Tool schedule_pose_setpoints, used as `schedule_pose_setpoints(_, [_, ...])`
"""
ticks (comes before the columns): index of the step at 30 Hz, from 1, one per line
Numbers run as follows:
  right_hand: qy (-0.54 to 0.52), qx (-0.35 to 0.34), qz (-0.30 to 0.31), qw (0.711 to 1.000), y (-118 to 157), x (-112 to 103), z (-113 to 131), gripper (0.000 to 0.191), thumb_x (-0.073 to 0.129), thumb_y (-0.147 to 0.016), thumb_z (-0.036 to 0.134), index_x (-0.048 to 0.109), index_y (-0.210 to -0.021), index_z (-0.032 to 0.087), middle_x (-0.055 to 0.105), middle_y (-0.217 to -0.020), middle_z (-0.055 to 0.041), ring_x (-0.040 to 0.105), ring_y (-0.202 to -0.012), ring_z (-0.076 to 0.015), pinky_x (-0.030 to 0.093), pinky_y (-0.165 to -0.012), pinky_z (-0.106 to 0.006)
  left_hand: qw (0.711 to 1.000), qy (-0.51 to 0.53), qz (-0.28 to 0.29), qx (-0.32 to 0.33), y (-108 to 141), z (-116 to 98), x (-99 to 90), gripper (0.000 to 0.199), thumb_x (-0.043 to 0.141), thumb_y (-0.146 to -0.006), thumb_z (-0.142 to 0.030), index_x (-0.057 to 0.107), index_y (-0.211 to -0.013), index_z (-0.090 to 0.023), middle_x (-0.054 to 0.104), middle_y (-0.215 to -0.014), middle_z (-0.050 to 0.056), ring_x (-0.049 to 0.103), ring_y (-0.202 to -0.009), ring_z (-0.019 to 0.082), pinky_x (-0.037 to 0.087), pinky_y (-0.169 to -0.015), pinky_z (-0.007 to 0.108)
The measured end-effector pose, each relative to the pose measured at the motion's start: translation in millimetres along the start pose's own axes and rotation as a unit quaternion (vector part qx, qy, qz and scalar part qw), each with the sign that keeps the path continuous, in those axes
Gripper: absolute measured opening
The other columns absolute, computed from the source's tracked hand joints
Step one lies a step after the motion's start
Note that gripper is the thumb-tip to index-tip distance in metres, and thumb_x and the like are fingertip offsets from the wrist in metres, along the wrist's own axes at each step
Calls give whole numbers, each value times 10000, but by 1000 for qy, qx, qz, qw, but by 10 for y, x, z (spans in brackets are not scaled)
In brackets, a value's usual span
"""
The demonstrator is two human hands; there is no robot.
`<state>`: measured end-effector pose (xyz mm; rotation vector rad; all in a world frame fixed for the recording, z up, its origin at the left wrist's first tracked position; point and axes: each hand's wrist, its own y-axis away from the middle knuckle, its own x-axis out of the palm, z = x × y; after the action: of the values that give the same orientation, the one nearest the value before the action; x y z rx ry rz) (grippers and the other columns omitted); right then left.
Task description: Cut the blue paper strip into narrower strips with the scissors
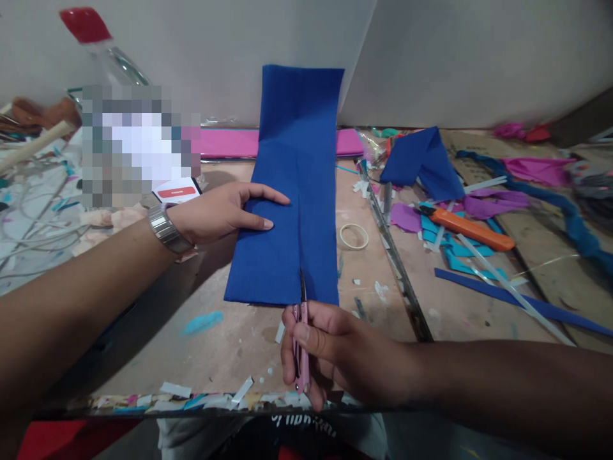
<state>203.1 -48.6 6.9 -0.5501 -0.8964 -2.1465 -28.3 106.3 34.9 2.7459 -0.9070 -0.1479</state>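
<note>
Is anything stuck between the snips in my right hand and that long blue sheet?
Nothing visible: the blade of the pink-handled snips in your right hand is already at the near edge of the blue sheet. Your left hand rests farther up and left, off the blade.

Pale grey wall [201, 45] stands directly behind the workbench [373, 262]. From my remote post I make out one slanting seam [366, 35] dividing that wall; the section right of it dims toward the far corner. Workbench top: light tan, scuffed, with a turquoise smear [204, 322] toward the front. A dark strip [416, 313] runs obliquely across; to its right I note a browner, duller surface [575, 287], material unclear. Front edge [119, 414] reads near black. Lower left, below it, a red patch [71, 441] I cannot identify. Light soft, uneven, fading at the margins; shadow [205, 271] lies left of centre.
</note>
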Motion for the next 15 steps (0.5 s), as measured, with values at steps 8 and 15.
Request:
schedule_pose_setpoints(8, [3, 13, -13, 1000, 0, 17, 21, 427, 610, -990, 588, 496, -947, 179, 709, -853, -26, 618, -523, -67, 280, -435, -193, 1000, -6, 1, -2, 4, -15, 11, 514, 840, -762, -164, 709, -1255, -223, 732, -1219, 67, 722, -960, 171, 629, -858, 304])
schedule_pose_setpoints(15, [3, 20, -10, 1000, -9, 1, 1, 447, 604, -985, 605, 537, -945, 164, 701, -829, -31, 604, -517, -70, 250, -421, -201, 1000, -9, 2, -6, 2, -28, 12, 499, 850, -748, -173, 728, -1227, -246, 729, -1238, 57, 730, -998, 193, 619, -883, 329])
